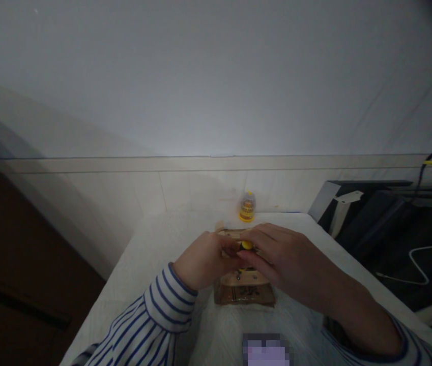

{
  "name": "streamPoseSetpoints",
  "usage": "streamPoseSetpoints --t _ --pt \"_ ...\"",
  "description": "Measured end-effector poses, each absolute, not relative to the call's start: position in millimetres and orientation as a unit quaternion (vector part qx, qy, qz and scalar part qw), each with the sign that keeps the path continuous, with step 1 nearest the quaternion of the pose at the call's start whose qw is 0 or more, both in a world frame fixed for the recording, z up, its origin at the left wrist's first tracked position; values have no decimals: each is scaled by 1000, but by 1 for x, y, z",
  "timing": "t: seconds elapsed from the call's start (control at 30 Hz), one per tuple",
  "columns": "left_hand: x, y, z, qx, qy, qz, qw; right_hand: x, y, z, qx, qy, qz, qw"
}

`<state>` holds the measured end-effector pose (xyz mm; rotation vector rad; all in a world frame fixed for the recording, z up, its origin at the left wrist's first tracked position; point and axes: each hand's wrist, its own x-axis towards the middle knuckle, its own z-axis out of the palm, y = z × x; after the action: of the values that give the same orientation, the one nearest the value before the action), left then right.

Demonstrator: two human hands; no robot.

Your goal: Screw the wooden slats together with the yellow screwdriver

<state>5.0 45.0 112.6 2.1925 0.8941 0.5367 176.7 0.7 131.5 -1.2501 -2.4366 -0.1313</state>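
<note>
Both hands meet in a pinch above a light wooden board (pixel 244 278). My right hand (pixel 282 254) comes in from the right with its fingers closed on a small yellow-and-black screwdriver (pixel 247 245); only its rounded handle end shows. From the other side, my left hand (pixel 210 259) closes its fingertips at the black part of the same tool. Its shaft and tip are hidden by the fingers. Small metal screws show on the board's near edge, and the hands cover its middle. Beneath the board lies a brown printed packet (pixel 244 296).
A clear cone-shaped case with a yellow base (pixel 247 208) stands at the table's back, near the wall. White sheeting covers the table (pixel 154 244). On the right are dark flat panels (pixel 383 229) and a white cable (pixel 418 251). A purple pixelated patch (pixel 267 352) is at the near edge.
</note>
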Motion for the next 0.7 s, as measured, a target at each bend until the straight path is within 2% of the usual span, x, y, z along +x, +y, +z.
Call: streamPoseSetpoints --t 0.4,0.7 --pt "6 46 113 848 356 199 337 177 0 132 -433 -870 13 235" --pt "6 46 113 849 329 222 348 177 1 133 -439 -871 19 218"
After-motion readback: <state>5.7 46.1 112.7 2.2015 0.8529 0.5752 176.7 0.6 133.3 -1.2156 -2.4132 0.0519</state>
